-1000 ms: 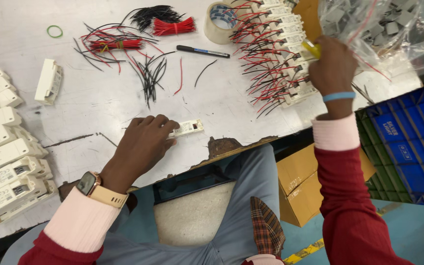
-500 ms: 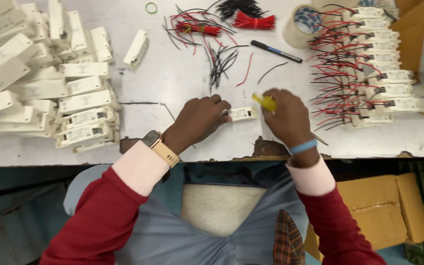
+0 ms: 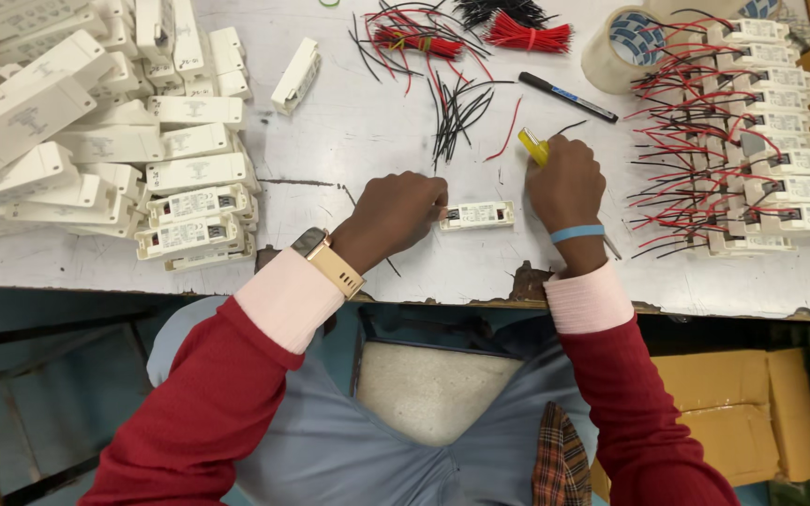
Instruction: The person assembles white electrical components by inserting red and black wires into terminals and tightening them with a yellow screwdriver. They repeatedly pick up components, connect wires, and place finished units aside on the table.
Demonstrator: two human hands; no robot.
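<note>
Pinching a white module [image 3: 478, 215], left hand [image 3: 394, 214] rests palm-down.

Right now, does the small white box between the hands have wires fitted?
No: the small white box lies flat and wireless.

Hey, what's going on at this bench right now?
A person sits at a white worktable. Their left hand steadies a small white module by its end, while the right hand grips a yellow-handled tool beside it. Plain white modules are piled at left; wired ones are stacked at right, with loose red and black wires above.
</note>
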